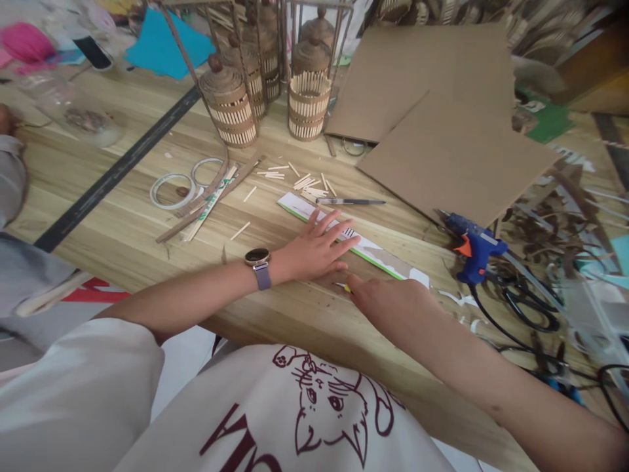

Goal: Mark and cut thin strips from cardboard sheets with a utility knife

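Observation:
My left hand (319, 249), with a watch on the wrist, lies palm down with its fingers spread across a long white strip with a green edge (295, 206). Part of the strip is hidden under the fingers. Just below, my right hand (378, 298) is closed around a small yellow craft knife (348, 288). Its thin blade points left, close to my left thumb; the rest of the handle is covered by my fist. Beyond the strip lie a dark pen (351, 201) and a scatter of short wooden sticks (312, 187).
Left of the sticks are tape rolls (171, 191) and brown strips (211, 203). Several small stick-walled lanterns (308, 108) stand at the back beside cardboard sheets (457, 151). A blue glue gun (474, 246), its cord and black-handled scissors (528, 301) lie to the right. Another person's sleeve (10, 177) shows at left.

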Demonstrator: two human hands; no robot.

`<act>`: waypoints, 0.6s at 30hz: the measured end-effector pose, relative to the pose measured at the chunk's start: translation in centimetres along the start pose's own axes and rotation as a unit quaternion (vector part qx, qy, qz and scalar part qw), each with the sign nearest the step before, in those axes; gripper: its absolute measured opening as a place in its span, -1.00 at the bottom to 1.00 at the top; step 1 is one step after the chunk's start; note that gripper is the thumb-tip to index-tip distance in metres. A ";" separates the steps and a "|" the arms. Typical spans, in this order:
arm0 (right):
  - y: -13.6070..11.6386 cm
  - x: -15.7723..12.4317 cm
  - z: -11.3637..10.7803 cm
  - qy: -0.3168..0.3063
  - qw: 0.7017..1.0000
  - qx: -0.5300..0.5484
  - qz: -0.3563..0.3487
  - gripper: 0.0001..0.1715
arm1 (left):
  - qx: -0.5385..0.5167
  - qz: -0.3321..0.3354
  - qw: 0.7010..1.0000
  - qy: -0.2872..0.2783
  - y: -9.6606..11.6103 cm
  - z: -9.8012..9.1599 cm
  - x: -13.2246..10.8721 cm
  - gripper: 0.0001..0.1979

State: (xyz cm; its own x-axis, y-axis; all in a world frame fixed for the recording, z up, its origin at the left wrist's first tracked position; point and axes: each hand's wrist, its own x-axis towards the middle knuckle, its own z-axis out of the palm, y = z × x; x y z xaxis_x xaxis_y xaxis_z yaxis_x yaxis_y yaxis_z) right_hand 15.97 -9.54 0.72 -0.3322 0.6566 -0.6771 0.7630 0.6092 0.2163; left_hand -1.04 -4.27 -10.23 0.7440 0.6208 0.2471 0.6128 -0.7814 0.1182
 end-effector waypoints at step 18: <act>0.4 0.3 0.7 -0.015 1.000 0.017 -0.012 -0.55 | -0.001 0.007 1.000 0.007 -0.2 0.0 -0.1 -0.48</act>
State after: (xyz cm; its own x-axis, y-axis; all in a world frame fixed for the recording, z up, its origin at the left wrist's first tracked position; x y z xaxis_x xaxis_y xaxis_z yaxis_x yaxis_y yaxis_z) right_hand 16.57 -9.44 0.09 -0.3344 0.6279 -0.7028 0.7732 0.6092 0.1764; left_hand -1.24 -4.15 -10.25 0.7482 0.6096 0.2619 0.6025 -0.7896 0.1163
